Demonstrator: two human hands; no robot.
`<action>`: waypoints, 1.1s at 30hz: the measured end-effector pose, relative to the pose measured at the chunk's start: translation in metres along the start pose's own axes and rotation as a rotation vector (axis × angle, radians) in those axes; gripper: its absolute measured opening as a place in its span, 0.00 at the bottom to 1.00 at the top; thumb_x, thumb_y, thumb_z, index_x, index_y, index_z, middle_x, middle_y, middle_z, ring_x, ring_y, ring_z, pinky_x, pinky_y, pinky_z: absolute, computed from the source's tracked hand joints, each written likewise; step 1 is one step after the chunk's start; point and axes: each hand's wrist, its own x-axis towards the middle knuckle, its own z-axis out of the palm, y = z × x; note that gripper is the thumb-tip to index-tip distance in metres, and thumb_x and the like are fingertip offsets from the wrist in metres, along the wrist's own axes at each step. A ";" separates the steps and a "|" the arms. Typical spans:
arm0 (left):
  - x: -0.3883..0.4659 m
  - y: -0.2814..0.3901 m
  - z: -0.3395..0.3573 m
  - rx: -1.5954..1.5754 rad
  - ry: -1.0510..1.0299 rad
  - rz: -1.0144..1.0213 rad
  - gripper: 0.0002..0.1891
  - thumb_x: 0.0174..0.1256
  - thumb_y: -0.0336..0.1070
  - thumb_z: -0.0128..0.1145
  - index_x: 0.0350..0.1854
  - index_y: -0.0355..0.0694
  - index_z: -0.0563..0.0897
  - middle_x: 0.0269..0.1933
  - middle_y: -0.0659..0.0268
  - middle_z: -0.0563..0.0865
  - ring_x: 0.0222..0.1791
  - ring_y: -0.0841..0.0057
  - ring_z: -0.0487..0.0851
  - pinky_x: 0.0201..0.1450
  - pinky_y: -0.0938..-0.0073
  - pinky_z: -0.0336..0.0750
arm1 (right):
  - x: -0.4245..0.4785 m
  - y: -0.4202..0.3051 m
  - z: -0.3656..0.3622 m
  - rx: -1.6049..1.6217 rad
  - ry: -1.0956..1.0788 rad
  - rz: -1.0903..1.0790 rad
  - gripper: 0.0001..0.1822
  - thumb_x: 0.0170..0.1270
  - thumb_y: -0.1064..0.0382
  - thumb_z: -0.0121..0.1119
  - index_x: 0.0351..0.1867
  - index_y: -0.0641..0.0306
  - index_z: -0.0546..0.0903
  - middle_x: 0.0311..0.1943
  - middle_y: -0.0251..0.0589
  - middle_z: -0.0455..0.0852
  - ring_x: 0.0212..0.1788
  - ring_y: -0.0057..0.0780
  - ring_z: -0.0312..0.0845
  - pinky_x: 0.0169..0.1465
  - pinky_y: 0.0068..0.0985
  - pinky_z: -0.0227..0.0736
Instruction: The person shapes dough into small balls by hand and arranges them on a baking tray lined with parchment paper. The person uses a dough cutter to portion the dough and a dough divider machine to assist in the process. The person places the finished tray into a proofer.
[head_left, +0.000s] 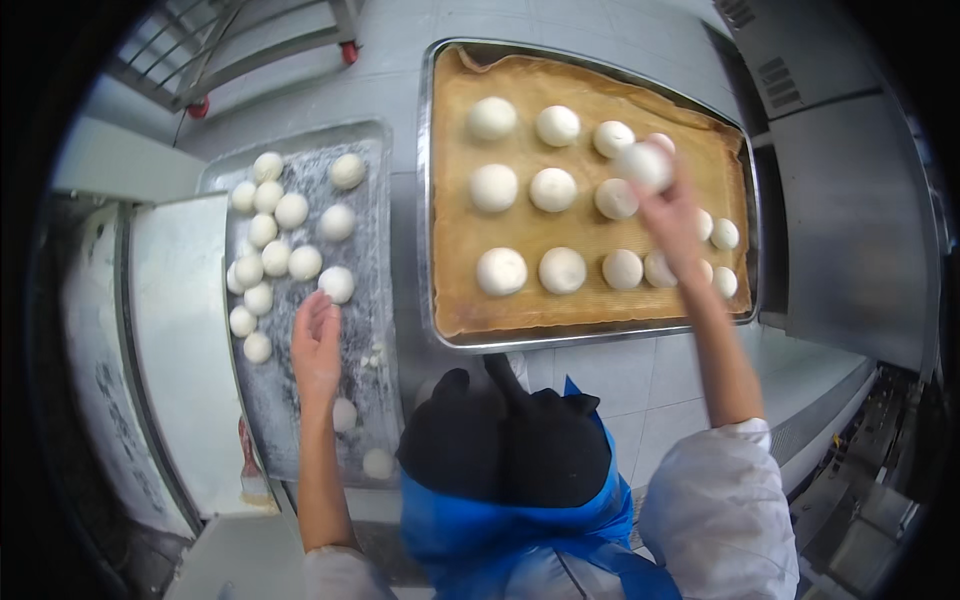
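Note:
My left hand (315, 349) is over a floured metal tray (367, 330), its fingertips at the near side of a round white dough ball (336, 281). They do not close around it. More dough balls cluster along this tray's left side, with a few scattered at its right and near end. My right hand (670, 206), slightly blurred, grips another dough ball (643, 166) above a larger metal baking tray (425, 210). That tray has a brown baking liner (525, 154) carrying rows of spaced dough balls (553, 190). My right hand and forearm partly hide those at the right.
Small dough scraps (373, 355) lie on the floured tray. A flour-dusted brush (253, 469) lies beside its left edge. At the upper left stands a metal rack (262, 60) with red casters. A stainless steel appliance (847, 210) borders the right side.

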 end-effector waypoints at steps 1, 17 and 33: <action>0.001 -0.025 -0.011 0.028 0.058 0.021 0.24 0.65 0.34 0.55 0.62 0.33 0.68 0.55 0.54 0.78 0.54 0.68 0.77 0.55 0.71 0.71 | 0.021 0.012 -0.035 -0.203 0.067 -0.138 0.24 0.60 0.61 0.63 0.57 0.60 0.70 0.45 0.36 0.77 0.43 0.24 0.74 0.49 0.26 0.71; 0.037 -0.023 0.013 -0.567 0.058 -0.382 0.27 0.60 0.40 0.62 0.58 0.36 0.67 0.48 0.54 0.78 0.46 0.63 0.80 0.44 0.69 0.76 | 0.073 0.090 -0.146 -1.061 0.165 -0.267 0.31 0.64 0.56 0.57 0.65 0.69 0.65 0.60 0.57 0.71 0.62 0.44 0.67 0.65 0.34 0.59; -0.026 0.139 0.062 -0.826 -0.483 -0.223 0.27 0.75 0.46 0.37 0.67 0.31 0.59 0.57 0.52 0.75 0.55 0.61 0.77 0.59 0.65 0.72 | -0.059 -0.055 0.111 -0.234 -0.561 -0.634 0.40 0.49 0.56 0.71 0.64 0.62 0.65 0.57 0.50 0.73 0.59 0.48 0.69 0.60 0.37 0.67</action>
